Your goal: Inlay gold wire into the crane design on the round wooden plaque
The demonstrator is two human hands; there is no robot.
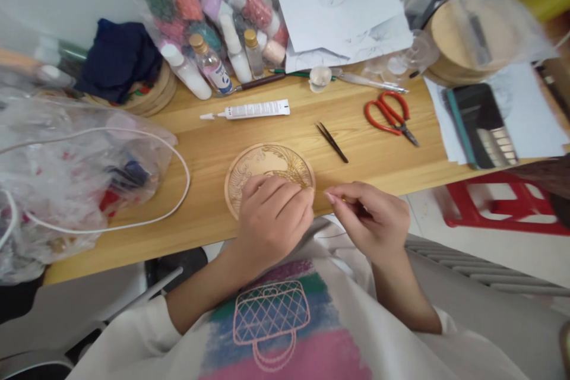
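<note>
A round wooden disc [262,157] with carved wavy lines, some of them gold, lies at the front of the table. My left hand [276,214] rests over its near part, fingers curled together and fingertips hidden beneath; whatever they hold is out of sight. Just right of the disc, my right hand [371,217] is closed in a pinch of thumb and forefinger. Anything between those fingertips is too small to make out. A thin dark strand shows below it, near my shirt. Black tweezers [331,142] lie beyond my right hand, apart from it.
Behind the disc lie a white glue tube [258,109] and red-handled scissors [392,116]. Small bottles [214,65] and papers [342,18] line the back. Plastic bags [66,172] with a white cable [187,178] cover the left; a phone [481,124] lies on the right.
</note>
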